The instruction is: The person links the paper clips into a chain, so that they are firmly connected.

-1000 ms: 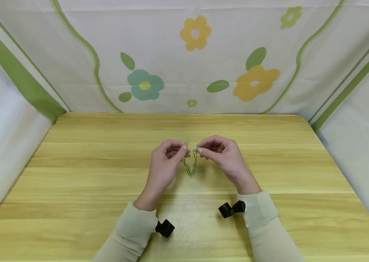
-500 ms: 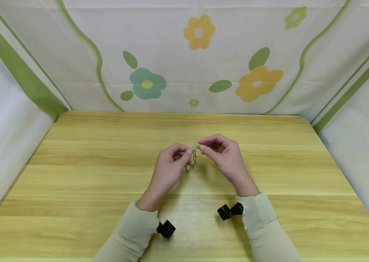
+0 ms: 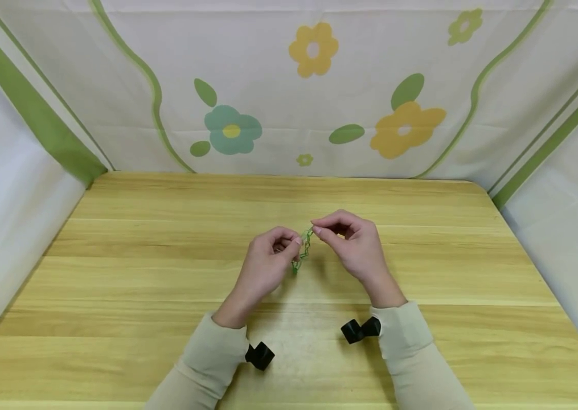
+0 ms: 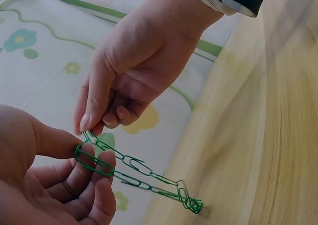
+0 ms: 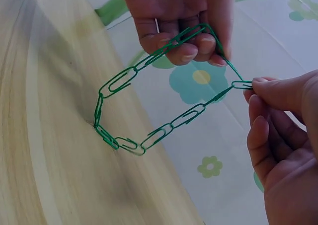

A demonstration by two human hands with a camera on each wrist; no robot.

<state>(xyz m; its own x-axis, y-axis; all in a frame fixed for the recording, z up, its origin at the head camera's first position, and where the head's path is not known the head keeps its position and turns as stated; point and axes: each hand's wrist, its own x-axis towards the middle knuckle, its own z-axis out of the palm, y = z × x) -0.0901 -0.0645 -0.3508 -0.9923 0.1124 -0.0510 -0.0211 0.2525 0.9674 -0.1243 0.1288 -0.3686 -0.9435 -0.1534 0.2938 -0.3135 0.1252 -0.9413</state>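
Between the two hands hangs a chain of several green paper clips [image 5: 185,117], bent into a loop. My left hand [image 3: 268,259] pinches one end clip between thumb and fingers. The other end clip is pinched by my right hand [image 3: 352,245], its thumb and forefinger at the tip. In the right wrist view the two end clips meet beside the right fingertips; whether they are hooked together I cannot tell. The lower part of the loop sags below the hands, partly behind the left fingers in the head view.
A wood-grain table [image 3: 140,285] lies under both hands. Behind it hangs a white cloth [image 3: 278,102] printed with flowers, and pale cloth also closes off both sides. Small black cameras [image 3: 352,331] are worn on both cuffs.
My left hand has moved right, towards the right hand. The end clip that stuck up above the left fingers now reaches across to the right fingertips, and the hanging loop has narrowed.
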